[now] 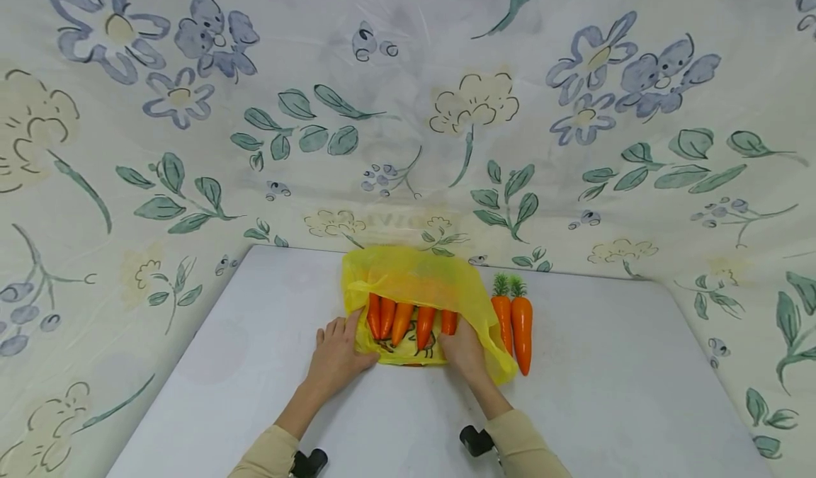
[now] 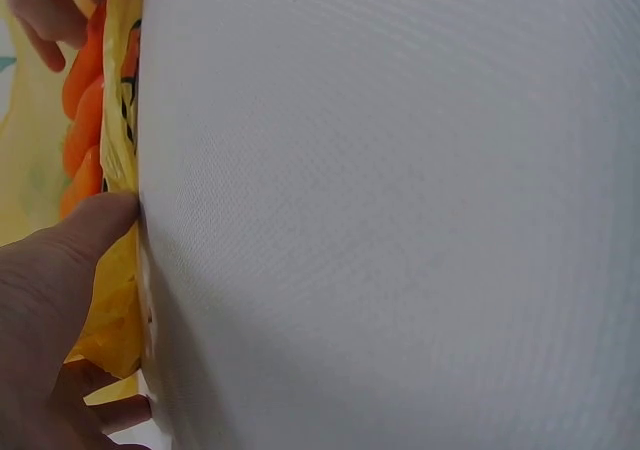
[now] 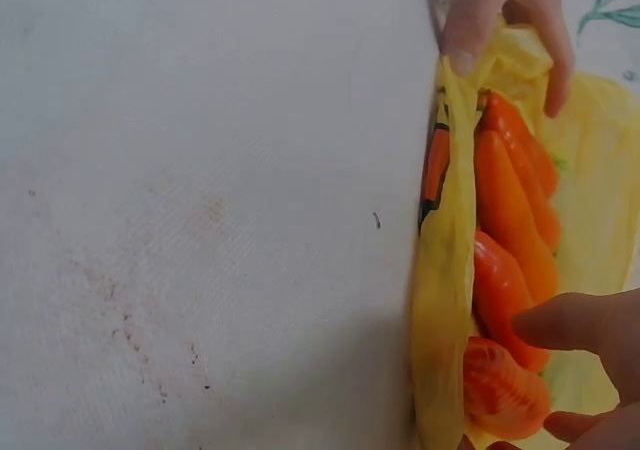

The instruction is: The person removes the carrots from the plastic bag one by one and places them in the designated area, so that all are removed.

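A yellow plastic bag (image 1: 408,265) lies on its side, its mouth toward me. Several orange toy carrots (image 1: 403,322) sit in the mouth, tips forward; their upper ends are hidden under the bag. My left hand (image 1: 336,354) rests at the bag's left front corner, fingers spread beside it and thumb (image 2: 95,225) pressing its front edge. Inside the mouth on the right, my right hand (image 1: 464,350) grips the rightmost bagged carrot (image 3: 505,390) between thumb and fingers. The right thumb (image 3: 565,320) overlaps the neighbouring carrot (image 3: 505,285) in the right wrist view.
Two more carrots (image 1: 522,333) with green tops lie just right of the bag, partly overlapped by its edge. All this is on a white table (image 1: 605,365). Behind and at both sides hangs a flower-printed cloth (image 1: 395,124).
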Motion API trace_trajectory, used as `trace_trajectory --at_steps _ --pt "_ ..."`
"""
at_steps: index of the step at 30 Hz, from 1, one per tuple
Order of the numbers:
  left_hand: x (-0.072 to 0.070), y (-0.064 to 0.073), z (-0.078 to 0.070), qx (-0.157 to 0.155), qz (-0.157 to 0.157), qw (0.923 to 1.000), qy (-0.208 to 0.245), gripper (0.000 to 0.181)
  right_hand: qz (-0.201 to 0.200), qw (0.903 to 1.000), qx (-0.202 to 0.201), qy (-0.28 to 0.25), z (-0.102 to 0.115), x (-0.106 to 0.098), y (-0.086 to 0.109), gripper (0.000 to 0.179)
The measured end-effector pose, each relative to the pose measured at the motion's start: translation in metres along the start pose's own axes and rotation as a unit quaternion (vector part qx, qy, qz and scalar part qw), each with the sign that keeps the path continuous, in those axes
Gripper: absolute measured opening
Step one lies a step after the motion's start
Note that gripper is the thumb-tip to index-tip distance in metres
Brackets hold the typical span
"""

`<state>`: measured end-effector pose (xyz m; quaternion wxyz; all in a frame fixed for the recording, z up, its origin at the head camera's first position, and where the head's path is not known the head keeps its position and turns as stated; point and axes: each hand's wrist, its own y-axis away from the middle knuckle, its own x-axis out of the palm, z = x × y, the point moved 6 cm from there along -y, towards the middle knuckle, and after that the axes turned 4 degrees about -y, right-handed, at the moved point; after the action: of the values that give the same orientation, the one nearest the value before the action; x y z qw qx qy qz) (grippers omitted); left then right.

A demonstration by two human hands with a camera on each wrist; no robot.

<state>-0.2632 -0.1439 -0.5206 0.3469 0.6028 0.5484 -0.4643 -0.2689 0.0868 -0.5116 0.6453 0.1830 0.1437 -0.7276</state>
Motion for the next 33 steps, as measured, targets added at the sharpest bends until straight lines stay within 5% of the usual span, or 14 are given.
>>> trace_trajectory --at_steps 10,33 --pt "-0.002 0.001 0.001 0.001 -0.009 1.0000 -0.003 0.089 0.015 0.9998 -0.009 -0.009 -0.002 0.006 0.001 0.057" --pt "0.002 0.000 0.000 0.009 -0.012 0.9999 -0.002 0.089 0.020 0.9985 0.051 -0.002 -0.010 -0.003 0.005 0.060"
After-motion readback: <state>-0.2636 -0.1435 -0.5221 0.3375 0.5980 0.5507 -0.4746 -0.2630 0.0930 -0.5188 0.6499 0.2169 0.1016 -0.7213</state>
